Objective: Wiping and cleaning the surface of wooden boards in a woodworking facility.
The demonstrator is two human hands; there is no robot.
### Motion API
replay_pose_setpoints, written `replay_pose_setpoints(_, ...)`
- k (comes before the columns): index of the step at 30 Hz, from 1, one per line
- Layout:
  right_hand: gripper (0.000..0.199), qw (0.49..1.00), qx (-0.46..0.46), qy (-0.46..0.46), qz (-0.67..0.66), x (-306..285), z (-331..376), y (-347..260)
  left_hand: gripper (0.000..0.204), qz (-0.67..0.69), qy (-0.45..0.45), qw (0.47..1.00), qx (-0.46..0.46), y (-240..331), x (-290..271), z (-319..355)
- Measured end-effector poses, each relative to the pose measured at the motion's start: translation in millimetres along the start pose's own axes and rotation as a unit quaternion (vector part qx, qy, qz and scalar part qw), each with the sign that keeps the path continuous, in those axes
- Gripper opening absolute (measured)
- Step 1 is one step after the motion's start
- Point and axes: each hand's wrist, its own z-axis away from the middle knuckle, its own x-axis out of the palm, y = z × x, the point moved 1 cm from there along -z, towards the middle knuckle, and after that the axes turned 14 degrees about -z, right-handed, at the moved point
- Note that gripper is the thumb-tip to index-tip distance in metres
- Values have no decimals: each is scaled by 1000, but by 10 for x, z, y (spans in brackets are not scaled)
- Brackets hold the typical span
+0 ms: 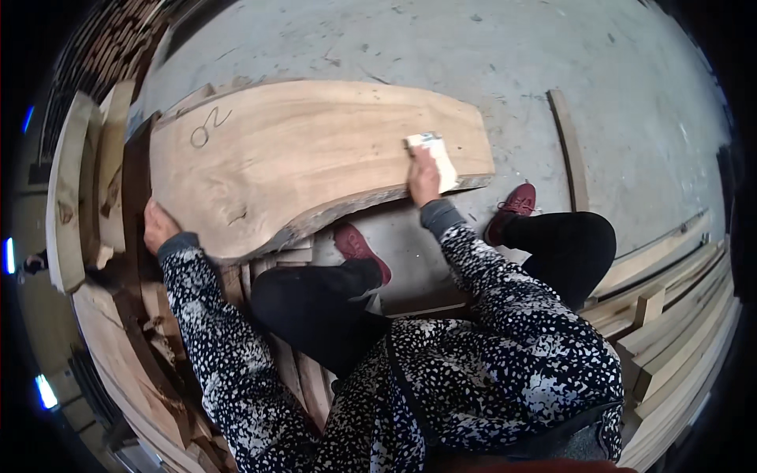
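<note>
A broad live-edge wooden slab (315, 142) lies flat before me, pale tan, with a bark-dark wavy near edge and a pencilled mark at its far left. My left hand (160, 226) grips the slab's left end near its closer corner, fingers together along the edge. Over the slab's right part, my right hand (424, 175) is closed on a pale yellowish rectangular pad (443, 162) with a bluish-grey patch at its far end. Whether the pad is paper or an abrasive sheet I cannot tell. It lies against or just over the wood, close to the bark edge.
Stacked boards (110, 355) rise along my left, and further timber (670, 331) lies at my right. A narrow plank (569, 150) rests on the grey concrete floor (631, 102). My red shoes (363, 251) stand below the slab's near edge. Thin strips are piled far left.
</note>
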Motion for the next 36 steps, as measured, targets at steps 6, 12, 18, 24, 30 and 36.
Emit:
replay_pose_setpoints(6,34,880,-190,-343,-268,797,390,-2025,36,30,-38,997,59,-908,219,-219)
replay_pose_setpoints(12,41,907,-210,-273,-242,788,-95,-2147,40,66,-57,995,37,-665,175,-218)
replay_pose_setpoints(18,36,989,51,-134,-44,519,-362,-724,42,96,-68,992,36,-372,130,-126)
replay_pose_setpoints(24,33,984,82,-160,10,665,-423,-926,31,40,24,997,65,-282,-95,-11)
replay_pose_setpoints(30,40,870,-238,-346,-258,1310,-573,-2332,27,9,58,996,71,-130,-273,11)
replay_pose_setpoints(36,37,961,-168,-198,-93,1466,-1144,-1369,27,34,49,996,73,8,-235,51)
